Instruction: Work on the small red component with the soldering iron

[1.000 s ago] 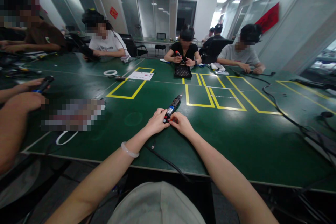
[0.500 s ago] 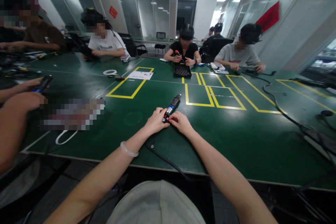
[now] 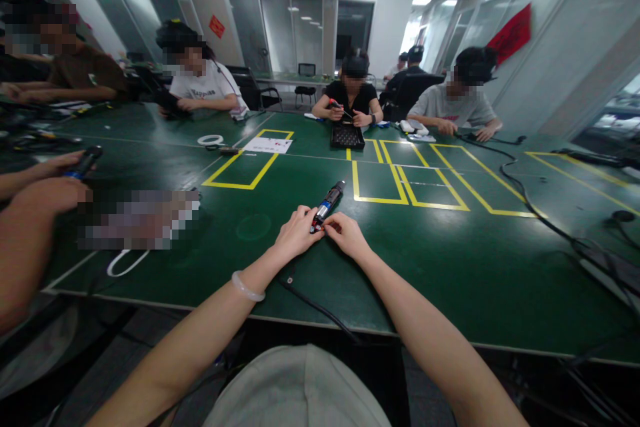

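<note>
A black pen-shaped power tool [image 3: 330,201] with red and blue marks lies at a slant on the green table [image 3: 450,260], its tip pointing away from me. My left hand [image 3: 296,235] is closed around its near end. My right hand [image 3: 345,233] pinches the same end from the other side, fingers pressed on a small red part. A black cable [image 3: 315,305] runs from the tool's near end back over the table edge toward me. A pale bangle [image 3: 247,287] sits on my left wrist.
Yellow tape rectangles [image 3: 400,183] mark the table beyond the tool. A black tray [image 3: 348,136] stands in front of a person across from me. A neighbour's arm [image 3: 25,240] and hand with a similar tool [image 3: 83,163] are at my left. Cables [image 3: 540,213] trail on the right.
Almost nothing has moved. Both hands stay on the tool's near end, with only small shifts of the fingers.
</note>
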`<act>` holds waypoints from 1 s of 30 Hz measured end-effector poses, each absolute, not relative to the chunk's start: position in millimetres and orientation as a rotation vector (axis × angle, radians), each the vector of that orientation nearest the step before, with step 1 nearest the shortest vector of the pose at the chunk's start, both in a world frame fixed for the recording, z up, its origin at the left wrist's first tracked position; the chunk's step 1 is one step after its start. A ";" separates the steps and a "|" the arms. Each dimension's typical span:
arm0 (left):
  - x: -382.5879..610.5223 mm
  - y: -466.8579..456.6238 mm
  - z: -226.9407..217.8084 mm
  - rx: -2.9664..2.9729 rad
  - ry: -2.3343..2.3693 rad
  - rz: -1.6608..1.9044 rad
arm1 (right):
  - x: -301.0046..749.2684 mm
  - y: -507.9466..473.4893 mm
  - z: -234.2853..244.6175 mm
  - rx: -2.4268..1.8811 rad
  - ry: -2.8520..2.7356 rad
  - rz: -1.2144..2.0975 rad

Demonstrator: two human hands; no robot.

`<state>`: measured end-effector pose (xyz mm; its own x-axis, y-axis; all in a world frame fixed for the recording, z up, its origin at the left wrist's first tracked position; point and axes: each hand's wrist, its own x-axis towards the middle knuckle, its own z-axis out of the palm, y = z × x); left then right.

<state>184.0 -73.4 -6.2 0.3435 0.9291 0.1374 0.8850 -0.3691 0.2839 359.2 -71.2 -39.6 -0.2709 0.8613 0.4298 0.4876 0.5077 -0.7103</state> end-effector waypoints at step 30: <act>0.1 -5.2 -10.4 2.106 2.144 0.249 | 378.2 -68.7 -37.6 -1.163 -1.924 0.547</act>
<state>0.1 -5.2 -10.4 -0.0204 0.9995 0.0256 0.9787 0.0148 0.2045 378.2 -68.7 -37.6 -0.2528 0.8748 0.4133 0.5265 0.4828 -0.6998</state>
